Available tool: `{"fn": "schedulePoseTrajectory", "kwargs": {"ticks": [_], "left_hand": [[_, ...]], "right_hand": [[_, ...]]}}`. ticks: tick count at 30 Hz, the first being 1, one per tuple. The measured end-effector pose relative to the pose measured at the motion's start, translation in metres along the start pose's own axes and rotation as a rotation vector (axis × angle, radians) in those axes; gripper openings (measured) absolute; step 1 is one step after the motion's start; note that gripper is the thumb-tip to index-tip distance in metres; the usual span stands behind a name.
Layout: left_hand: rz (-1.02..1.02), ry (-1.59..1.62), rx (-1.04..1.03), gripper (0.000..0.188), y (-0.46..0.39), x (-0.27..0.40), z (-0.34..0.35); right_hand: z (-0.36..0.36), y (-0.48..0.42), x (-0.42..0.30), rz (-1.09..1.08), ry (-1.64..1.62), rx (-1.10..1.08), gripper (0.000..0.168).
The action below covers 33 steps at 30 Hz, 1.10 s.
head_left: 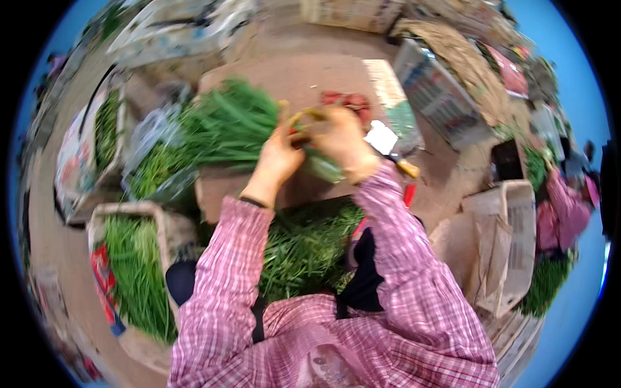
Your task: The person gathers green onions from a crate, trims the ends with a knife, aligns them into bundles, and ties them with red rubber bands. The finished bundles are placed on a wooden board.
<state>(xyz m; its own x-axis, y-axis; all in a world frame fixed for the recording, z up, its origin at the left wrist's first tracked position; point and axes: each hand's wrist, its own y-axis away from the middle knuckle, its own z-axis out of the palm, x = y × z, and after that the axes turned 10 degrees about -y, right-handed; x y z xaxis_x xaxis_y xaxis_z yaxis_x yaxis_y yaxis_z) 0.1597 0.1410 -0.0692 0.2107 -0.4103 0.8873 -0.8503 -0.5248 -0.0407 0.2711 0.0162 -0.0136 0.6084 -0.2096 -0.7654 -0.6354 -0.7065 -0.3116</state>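
A bundle of long green chive-like leaves [237,126] lies across a brown board [233,189] before me, leafy tips to the left. My left hand [281,157] grips the bundle close to its pale stem ends [325,167]. Over those stems, my right hand [344,138] is blurred by motion, with a yellowish strip [308,115] looped from its fingers toward my left hand. Some red ties or bands [356,103] lie just beyond the right hand. Beside its wrist rests a knife with a yellow handle [408,168] and a bright, glaring blade [382,137].
Loose green leaves [310,252] lie between my legs. A crate [157,211] of greens and a clear plastic bag [160,128] stand left. At right are a lined crate [516,242], a printed box [436,92] and a person in pink [565,208] handling greens.
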Motion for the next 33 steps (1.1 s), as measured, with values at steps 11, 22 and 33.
{"fn": "schedulePoseTrajectory", "kwargs": {"ticks": [11, 22, 33], "left_hand": [[0.146, 0.112, 0.082, 0.12, 0.017, 0.002, -0.001], [0.15, 0.283, 0.082, 0.105, 0.019, 0.003, 0.005], [0.102, 0.097, 0.207, 0.07, 0.0, 0.02, -0.014]], "right_hand": [[0.019, -0.042, -0.024, 0.313, 0.064, -0.223, 0.028], [0.047, -0.037, 0.017, 0.306, -0.089, -0.027, 0.021], [0.062, -0.016, 0.048, -0.038, -0.075, 0.225, 0.014]]}}
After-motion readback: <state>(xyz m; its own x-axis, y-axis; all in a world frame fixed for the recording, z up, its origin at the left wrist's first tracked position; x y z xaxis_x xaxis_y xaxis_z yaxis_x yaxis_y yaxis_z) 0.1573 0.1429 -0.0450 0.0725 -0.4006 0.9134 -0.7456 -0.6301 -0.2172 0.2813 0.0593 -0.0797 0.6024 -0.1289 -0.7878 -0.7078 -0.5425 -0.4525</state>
